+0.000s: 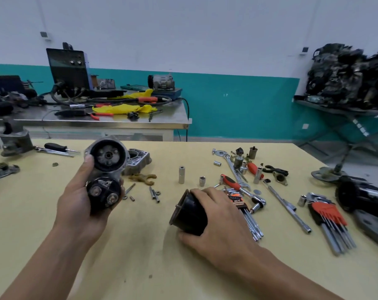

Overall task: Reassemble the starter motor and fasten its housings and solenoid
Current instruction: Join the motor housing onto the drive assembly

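My left hand (79,200) holds the starter's drive housing (106,158) with the black solenoid (103,194) attached below it, lifted above the yellow table (140,256). Their open ends face me. My right hand (218,221) grips the black cylindrical motor housing (189,215), which lies on its side on the table. An aluminium end housing (138,162) sits behind the lifted assembly, with a brown shift fork (143,178) in front of it. Long bolts (154,194) and small fasteners lie between my hands.
Sockets (181,174), a ratchet (242,189), wrenches, an extension bar (287,207) and hex key sets (328,221) crowd the table's right half. A second starter (363,197) lies at the right edge. A screwdriver (56,147) and metal parts lie far left. A cluttered steel bench stands behind.
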The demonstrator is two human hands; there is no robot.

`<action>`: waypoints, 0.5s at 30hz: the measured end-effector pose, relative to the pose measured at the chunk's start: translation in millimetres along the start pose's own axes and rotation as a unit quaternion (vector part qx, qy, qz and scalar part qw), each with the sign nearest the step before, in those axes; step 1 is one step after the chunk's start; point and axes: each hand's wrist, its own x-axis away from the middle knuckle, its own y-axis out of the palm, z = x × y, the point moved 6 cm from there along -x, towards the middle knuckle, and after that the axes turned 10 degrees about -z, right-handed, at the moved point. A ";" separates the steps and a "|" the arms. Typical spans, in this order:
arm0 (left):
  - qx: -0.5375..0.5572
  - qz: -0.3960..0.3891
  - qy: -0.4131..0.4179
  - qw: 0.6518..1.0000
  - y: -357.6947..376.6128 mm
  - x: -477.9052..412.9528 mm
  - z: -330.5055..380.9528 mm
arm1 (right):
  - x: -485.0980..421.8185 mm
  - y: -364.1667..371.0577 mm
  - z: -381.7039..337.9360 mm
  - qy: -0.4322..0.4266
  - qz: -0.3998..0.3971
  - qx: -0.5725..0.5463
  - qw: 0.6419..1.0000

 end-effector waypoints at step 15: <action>-0.200 -0.077 -0.025 0.977 14.4 2.5 -35.8 | 4.8 -16.4 0.0 -0.046 0.122 -0.181 0.975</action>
